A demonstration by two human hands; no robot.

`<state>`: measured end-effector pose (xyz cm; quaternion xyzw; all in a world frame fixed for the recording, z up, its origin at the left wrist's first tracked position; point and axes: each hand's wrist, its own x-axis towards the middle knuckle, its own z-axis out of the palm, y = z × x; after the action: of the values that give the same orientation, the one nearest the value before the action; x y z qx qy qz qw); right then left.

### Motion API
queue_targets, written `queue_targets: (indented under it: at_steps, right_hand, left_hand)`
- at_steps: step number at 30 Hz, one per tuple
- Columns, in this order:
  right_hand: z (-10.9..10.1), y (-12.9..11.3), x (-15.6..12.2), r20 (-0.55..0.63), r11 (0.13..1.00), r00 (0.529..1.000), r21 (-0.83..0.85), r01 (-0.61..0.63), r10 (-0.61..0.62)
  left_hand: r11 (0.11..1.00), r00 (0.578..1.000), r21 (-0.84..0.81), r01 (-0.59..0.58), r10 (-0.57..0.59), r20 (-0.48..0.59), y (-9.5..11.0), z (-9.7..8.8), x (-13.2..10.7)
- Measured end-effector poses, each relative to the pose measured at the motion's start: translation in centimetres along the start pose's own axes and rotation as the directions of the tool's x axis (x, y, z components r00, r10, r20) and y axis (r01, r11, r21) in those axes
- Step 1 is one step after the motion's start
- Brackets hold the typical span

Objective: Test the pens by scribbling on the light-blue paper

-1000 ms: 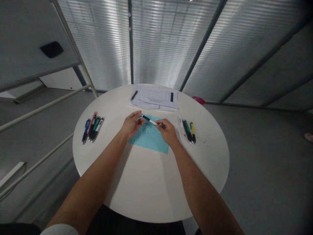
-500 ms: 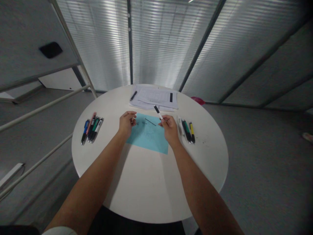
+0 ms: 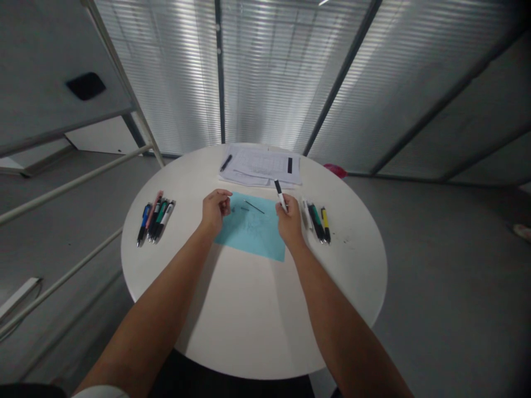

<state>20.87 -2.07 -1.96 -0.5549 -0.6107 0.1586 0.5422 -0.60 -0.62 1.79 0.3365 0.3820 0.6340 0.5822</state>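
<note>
Nearest, two bare forearms reach across a round white table (image 3: 249, 326). The right hand (image 3: 290, 218) is closed narrowly around a black-and-white pen (image 3: 280, 194), whose black end points far. The left hand (image 3: 215, 211) curls loosely at the other side; whether its fingers hide anything cannot be told. Between the hands lies a blue sheet (image 3: 249, 243), carrying a thin dark line (image 3: 254, 207) and faint marks. A bunch of pens (image 3: 155, 218) lies left of the sheet, and another bunch of pens (image 3: 317, 224) lies right of it. Farther on rest stacked papers (image 3: 259, 165) with a black pen (image 3: 226, 163) on them. Beyond the table's far edge stands a glass wall with blinds (image 3: 265, 72).
</note>
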Motion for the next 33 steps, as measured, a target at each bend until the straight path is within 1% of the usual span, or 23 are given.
queue_targets:
  at_steps: [1, 4, 7, 12, 16, 18, 20, 24, 28, 31, 33]
  right_hand:
    - [-0.1, -0.3, 0.0, -0.014, 1.0, 1.0, 0.001, 0.002, -0.002]
    - [-0.2, -1.2, -0.2, 0.014, 0.999, 0.999, -0.037, 0.034, -0.034]
    - [-0.3, -1.5, -0.3, 0.035, 0.994, 0.998, -0.095, 0.057, -0.054]
    - [-0.4, -1.5, -0.5, 0.071, 0.98, 0.997, -0.197, 0.0, 0.014]
    - [-0.4, -1.8, -0.6, 0.091, 0.932, 0.995, -0.363, -0.011, 0.047]
    - [-0.3, -1.9, -0.8, 0.11, 0.894, 0.993, -0.449, 0.004, 0.05]
    - [-0.2, -1.8, -1.0, 0.138, 0.866, 0.99, -0.498, 0.037, 0.037]
    - [0.0, -1.5, -1.2, 0.173, 0.842, 0.985, -0.532, 0.089, 0.005]
    - [0.0, -1.2, -1.2, 0.186, 0.828, 0.982, -0.555, 0.082, 0.027]
    - [0.0, -1.0, -1.2, 0.171, 0.841, 0.985, -0.535, 0.084, 0.011]
    - [0.0, -0.8, -1.2, 0.168, 0.845, 0.986, -0.529, 0.078, 0.014]
  left_hand:
    - [1.0, 1.0, -0.013, 0.007, -0.007, 0.0, 0.0, 0.0, 0.0]
    - [0.999, 1.0, -0.029, 0.027, -0.027, -0.009, 0.0, 0.1, -0.1]
    - [0.999, 1.0, -0.027, 0.029, -0.029, -0.007, -0.3, 0.1, -0.1]
    - [0.999, 1.0, -0.027, 0.027, -0.027, 0.012, -0.5, 0.0, 0.1]
    - [0.997, 0.998, -0.047, 0.056, -0.056, 0.0, -0.6, 0.1, 0.1]
    - [0.996, 0.997, -0.056, 0.072, -0.072, -0.004, -0.7, 0.1, 0.1]
    - [0.995, 0.997, -0.058, 0.08, -0.08, -0.004, -0.8, 0.1, 0.1]
    - [0.995, 0.997, -0.051, 0.08, -0.081, -0.007, -0.9, 0.0, 0.2]
    - [0.998, 0.998, -0.034, 0.059, -0.058, 0.015, -1.1, -0.1, 0.3]
    - [0.999, 0.999, -0.013, 0.038, -0.038, 0.025, -1.1, -0.1, 0.3]
    - [0.999, 0.999, -0.011, 0.045, -0.045, 0.017, -1.0, 0.0, 0.2]
